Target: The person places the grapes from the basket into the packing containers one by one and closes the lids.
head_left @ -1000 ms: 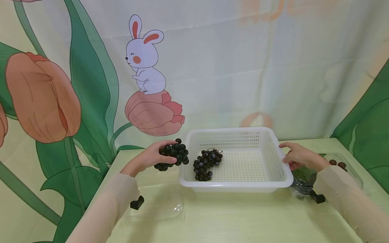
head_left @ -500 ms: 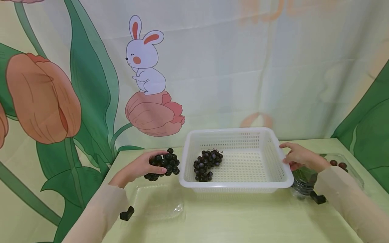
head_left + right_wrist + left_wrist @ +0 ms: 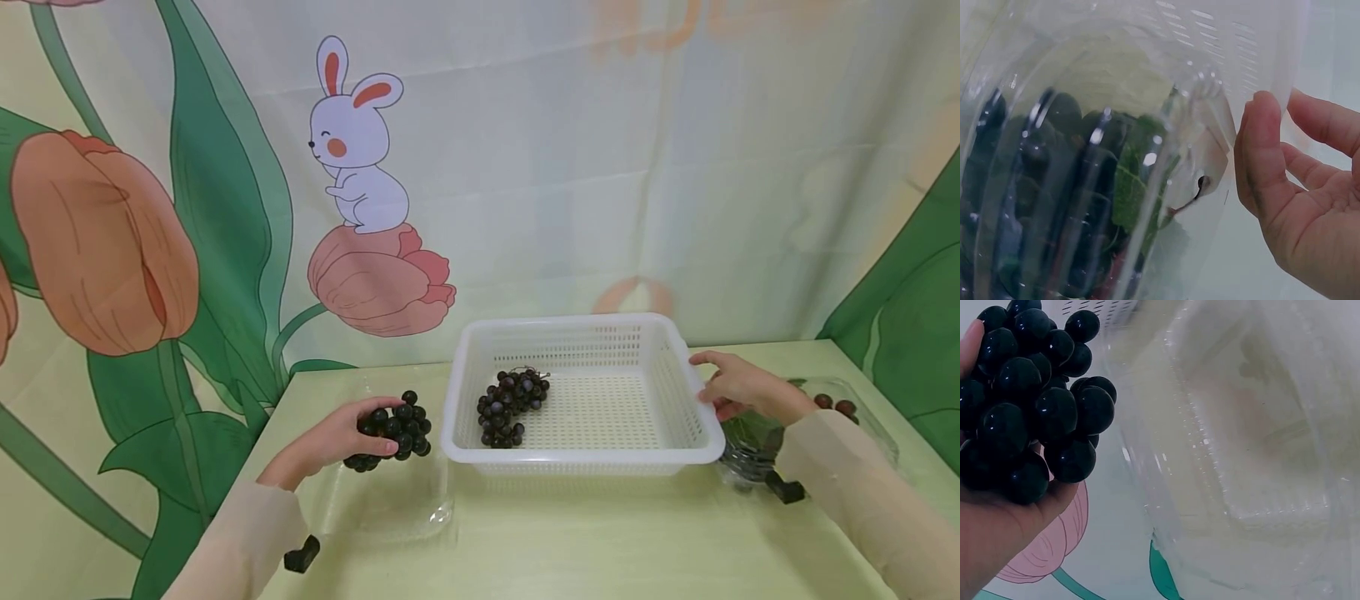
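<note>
Nearest me, my pale sleeves point(image 3: 247, 525) come in from the bottom corners of the frame. In the lower left, a clear tray point(image 3: 439, 515) lies on the pale green table point(image 3: 585, 542). My left hand point(image 3: 330, 437) is curled round a bunch of black grapes point(image 3: 405, 429), left of centre, over the tray's far part; I can't tell how high. Berries hang free past my fingertips, so I judge that too loose a hold could drop the bunch and too hard a squeeze could split or pull off a berry. Its long axis seems to slant from upper right to lower left, but my hand hides part of it; no stem shows, so I can't say which end is the top.

Well apart from that hand, right of centre, my right hand point(image 3: 742, 386) pinches the right rim of a white basket point(image 3: 585, 456), which lies lengthwise across the frame. A second bunch point(image 3: 498, 408) lies at its left end, stem toward the upper right. A tug there could drag the basket or knock the clear container point(image 3: 872, 429) beside it. Behind hangs a rabbit-printed cloth point(image 3: 540, 208).
</note>
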Tool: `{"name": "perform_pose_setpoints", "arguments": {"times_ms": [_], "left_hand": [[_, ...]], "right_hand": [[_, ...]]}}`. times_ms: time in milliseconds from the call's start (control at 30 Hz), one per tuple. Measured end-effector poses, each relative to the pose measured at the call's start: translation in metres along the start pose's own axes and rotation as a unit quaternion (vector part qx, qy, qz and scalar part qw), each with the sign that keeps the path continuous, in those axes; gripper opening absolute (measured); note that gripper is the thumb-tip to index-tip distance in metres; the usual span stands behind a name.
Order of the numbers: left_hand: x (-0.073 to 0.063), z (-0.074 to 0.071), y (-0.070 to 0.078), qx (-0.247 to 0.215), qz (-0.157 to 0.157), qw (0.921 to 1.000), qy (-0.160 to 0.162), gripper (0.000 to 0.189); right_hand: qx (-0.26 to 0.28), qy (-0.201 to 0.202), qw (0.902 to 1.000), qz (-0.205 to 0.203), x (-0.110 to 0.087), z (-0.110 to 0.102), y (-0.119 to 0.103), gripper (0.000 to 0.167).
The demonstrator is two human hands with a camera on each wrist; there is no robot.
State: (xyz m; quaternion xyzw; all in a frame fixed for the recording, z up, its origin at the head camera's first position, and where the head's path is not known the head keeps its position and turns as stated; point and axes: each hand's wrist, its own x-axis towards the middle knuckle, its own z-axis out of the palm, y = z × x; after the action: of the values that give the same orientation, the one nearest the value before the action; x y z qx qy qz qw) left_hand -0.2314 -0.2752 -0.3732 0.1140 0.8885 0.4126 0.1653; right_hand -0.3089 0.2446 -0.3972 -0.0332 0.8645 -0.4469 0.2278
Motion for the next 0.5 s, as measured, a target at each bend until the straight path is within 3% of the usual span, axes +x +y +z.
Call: {"name": "perform_pose_setpoints", "arguments": {"times_ms": [500], "left_hand": [[0.007, 0.026, -0.017, 0.006, -0.01, 0.9999, -0.008, 0.063]], "right_hand": [[-0.004, 0.003, 1.0, -0.001, -0.002, 0.0, -0.001, 0.069]]}}
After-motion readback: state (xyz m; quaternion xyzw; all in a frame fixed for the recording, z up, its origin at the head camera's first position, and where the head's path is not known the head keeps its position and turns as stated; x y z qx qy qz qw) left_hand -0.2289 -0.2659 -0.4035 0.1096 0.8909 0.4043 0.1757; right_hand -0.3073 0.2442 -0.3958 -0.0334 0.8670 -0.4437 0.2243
